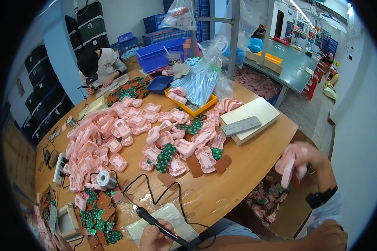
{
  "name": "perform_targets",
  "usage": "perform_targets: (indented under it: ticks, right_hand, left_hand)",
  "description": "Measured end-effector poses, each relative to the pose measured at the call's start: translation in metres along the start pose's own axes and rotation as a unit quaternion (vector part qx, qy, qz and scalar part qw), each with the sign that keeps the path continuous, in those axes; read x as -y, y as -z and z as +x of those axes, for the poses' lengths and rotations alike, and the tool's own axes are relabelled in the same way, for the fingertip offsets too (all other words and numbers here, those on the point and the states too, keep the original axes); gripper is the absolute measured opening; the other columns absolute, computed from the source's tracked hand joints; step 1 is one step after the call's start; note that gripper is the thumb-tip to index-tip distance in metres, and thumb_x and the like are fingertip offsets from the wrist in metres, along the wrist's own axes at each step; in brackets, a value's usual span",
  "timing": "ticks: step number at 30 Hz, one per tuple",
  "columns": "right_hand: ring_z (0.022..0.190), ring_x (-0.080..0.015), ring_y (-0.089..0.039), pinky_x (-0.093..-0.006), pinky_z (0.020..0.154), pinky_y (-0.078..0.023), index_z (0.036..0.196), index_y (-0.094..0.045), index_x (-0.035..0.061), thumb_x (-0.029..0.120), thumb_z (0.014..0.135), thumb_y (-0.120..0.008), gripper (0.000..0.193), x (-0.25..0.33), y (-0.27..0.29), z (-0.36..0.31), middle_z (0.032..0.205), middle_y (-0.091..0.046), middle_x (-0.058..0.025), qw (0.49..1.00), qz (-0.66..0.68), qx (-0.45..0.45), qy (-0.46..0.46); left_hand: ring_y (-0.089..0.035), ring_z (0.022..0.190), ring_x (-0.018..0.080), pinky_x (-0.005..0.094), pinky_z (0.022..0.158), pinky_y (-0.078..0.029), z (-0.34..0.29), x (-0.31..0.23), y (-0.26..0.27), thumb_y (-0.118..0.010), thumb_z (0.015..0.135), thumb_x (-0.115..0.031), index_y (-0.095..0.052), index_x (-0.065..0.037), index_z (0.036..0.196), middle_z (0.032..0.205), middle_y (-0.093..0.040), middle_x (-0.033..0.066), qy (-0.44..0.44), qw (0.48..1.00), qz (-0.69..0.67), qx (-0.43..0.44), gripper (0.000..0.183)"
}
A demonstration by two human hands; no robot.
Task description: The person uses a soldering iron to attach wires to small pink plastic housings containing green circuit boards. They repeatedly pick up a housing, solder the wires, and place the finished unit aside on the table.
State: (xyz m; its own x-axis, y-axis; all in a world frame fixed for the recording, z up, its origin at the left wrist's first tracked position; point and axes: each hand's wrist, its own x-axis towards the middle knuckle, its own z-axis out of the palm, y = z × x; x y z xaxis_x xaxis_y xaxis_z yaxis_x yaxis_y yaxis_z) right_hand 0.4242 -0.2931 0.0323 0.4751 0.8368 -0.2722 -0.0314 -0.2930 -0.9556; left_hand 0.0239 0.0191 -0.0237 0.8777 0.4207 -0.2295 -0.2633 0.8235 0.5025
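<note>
My left hand (155, 237) is closed around the black handle of a soldering iron (147, 216), whose metal tip points up and left over the table. Off the table's right edge, my right hand (302, 154) grips pink plastic shells (287, 167); blur hides how many. Below it stands a cardboard box (295, 205) with pink shells and green circuit boards inside. A pale sheet (171, 219) lies under the iron. Ahead of it are pink shells (205, 159), green circuit boards (166, 157) and brown card pieces (194, 166).
A large heap of pink shells (92, 138) covers the table's left. Beside the iron's cord stands a solder wire spool (106, 180). A grey block (241, 125) rests on a cream box (262, 115). A yellow tray (209, 104) holds pale blue sticks. Another person (100, 67) works across the table.
</note>
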Motion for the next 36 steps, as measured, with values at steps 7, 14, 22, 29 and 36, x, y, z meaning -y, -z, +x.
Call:
perform_targets:
  ticks: [7, 14, 22, 29, 36]
  right_hand:
    - [0.073, -0.0134, -0.057, -0.0321, 0.063, -0.049, 0.086, -0.064, 0.0066, 0.015, 0.061, -0.085, 0.034, -0.272, 0.026, -0.042, 0.076, -0.062, -0.0013, 0.931, -0.106, -0.262, -0.232]
    - [0.081, -0.0241, -0.067, -0.0337, 0.072, -0.054, 0.112, -0.065, 0.0038, 0.037, 0.060, -0.086, 0.065, -0.347, -0.015, 0.002, 0.104, -0.066, -0.0112, 0.887, -0.263, -0.259, -0.278]
    - [0.082, -0.0197, -0.066, -0.0333, 0.075, -0.053, 0.114, -0.065, 0.0041, 0.038, 0.084, -0.071, 0.046, -0.050, -0.018, 0.071, 0.091, -0.070, -0.0084, 0.954, -0.249, 0.127, -0.107]
    - [0.106, -0.0348, -0.060, -0.0428, 0.092, -0.047, 0.132, -0.049, 0.0063, 0.047, 0.075, -0.074, 0.074, 0.067, -0.129, 0.244, 0.120, -0.060, -0.0210, 0.829, -0.498, 0.040, 0.252]
    - [0.112, -0.0302, -0.059, -0.0386, 0.091, -0.048, 0.146, -0.033, 0.0093, 0.050, 0.056, -0.085, 0.110, 0.082, -0.119, 0.322, 0.126, -0.056, -0.0239, 0.806, -0.553, 0.183, -0.105]
  left_hand:
    - [-0.057, 0.083, 0.0170, 0.0260, 0.070, -0.047, 0.010, 0.011, -0.014, -0.059, 0.095, -0.021, -0.056, 0.003, 0.114, 0.086, -0.060, 0.0060, 0.024, 0.999, 0.004, -0.034, 0.031]
    - [-0.059, 0.083, 0.0170, 0.0260, 0.070, -0.048, 0.002, 0.012, -0.011, -0.059, 0.095, -0.021, -0.060, 0.003, 0.109, 0.076, -0.059, 0.0023, 0.004, 0.997, 0.008, -0.074, 0.027]
    - [-0.059, 0.086, 0.0176, 0.0251, 0.071, -0.048, 0.005, 0.005, -0.014, -0.060, 0.094, -0.019, -0.060, 0.005, 0.109, 0.076, -0.057, 0.0027, 0.004, 0.998, 0.019, -0.066, 0.028]
    - [-0.057, 0.089, 0.0183, 0.0251, 0.071, -0.047, 0.008, -0.002, -0.020, -0.063, 0.092, -0.019, -0.059, 0.006, 0.109, 0.075, -0.053, 0.0019, 0.001, 0.998, 0.018, -0.053, 0.030]
    - [-0.057, 0.086, 0.0177, 0.0249, 0.070, -0.047, -0.001, -0.012, -0.001, -0.063, 0.092, -0.022, -0.058, 0.005, 0.108, 0.074, -0.051, 0.0008, -0.007, 0.996, 0.024, -0.090, 0.032]
